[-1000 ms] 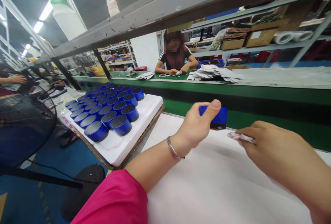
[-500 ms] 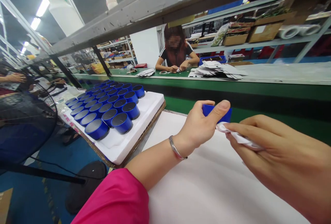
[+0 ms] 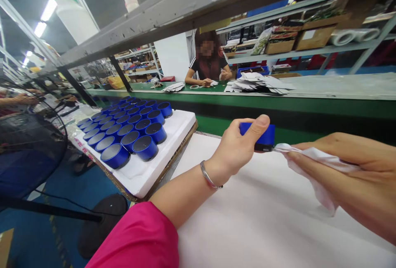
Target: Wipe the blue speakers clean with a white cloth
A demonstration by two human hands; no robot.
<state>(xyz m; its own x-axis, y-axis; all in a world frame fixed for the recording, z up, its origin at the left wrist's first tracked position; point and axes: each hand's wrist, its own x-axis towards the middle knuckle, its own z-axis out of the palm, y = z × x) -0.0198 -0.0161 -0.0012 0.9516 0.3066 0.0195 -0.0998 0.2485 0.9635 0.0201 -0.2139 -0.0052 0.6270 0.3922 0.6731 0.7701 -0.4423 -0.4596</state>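
My left hand (image 3: 236, 146) is closed around a blue cylindrical speaker (image 3: 266, 135), thumb on top, its dark base edge facing the right. A white cloth (image 3: 323, 158) is pinched in my right hand (image 3: 355, 177), and its bunched tip is at the lower right edge of the speaker. Part of the cloth hangs down below my fingers. Both hands are above a white sheet-covered worktop (image 3: 247, 222). To the left, rows of similar blue speakers (image 3: 145, 147) with dark mesh tops stand on a white foam tray (image 3: 182, 121).
A green conveyor belt (image 3: 309, 115) runs beyond the worktop. Across it sits a co-worker (image 3: 208, 63) beside a pile of white card pieces (image 3: 260, 83). A metal beam (image 3: 173, 10) crosses overhead. A floor fan (image 3: 31, 152) stands at the left.
My right hand has moved right with the cloth, and more of the cloth now shows. The speaker's dark base edge has come into view. My left hand has shifted slightly.
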